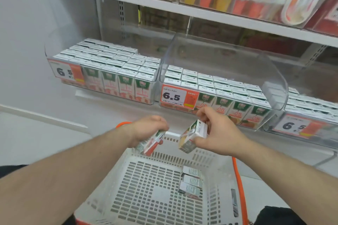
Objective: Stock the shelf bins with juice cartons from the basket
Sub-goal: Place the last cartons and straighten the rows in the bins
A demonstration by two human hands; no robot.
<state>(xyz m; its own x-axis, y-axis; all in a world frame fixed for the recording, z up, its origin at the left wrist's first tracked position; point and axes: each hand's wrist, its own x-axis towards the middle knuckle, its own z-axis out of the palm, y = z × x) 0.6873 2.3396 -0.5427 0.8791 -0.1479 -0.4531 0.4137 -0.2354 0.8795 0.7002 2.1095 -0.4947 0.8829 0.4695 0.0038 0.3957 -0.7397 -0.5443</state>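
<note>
My left hand grips a small juice carton with red print, tilted, above the far rim of the white basket. My right hand holds another juice carton with orange print, also tilted, just to the right. Three cartons lie in the basket's right side. Above stand clear shelf bins: the left bin holds red-print cartons, the middle bin orange-print cartons with its clear lid raised.
A third bin with a 6.5 price tag sits at the right. The upper shelf carries other goods and price tags. An orange basket handle runs along the basket's right side. A white wall lies to the left.
</note>
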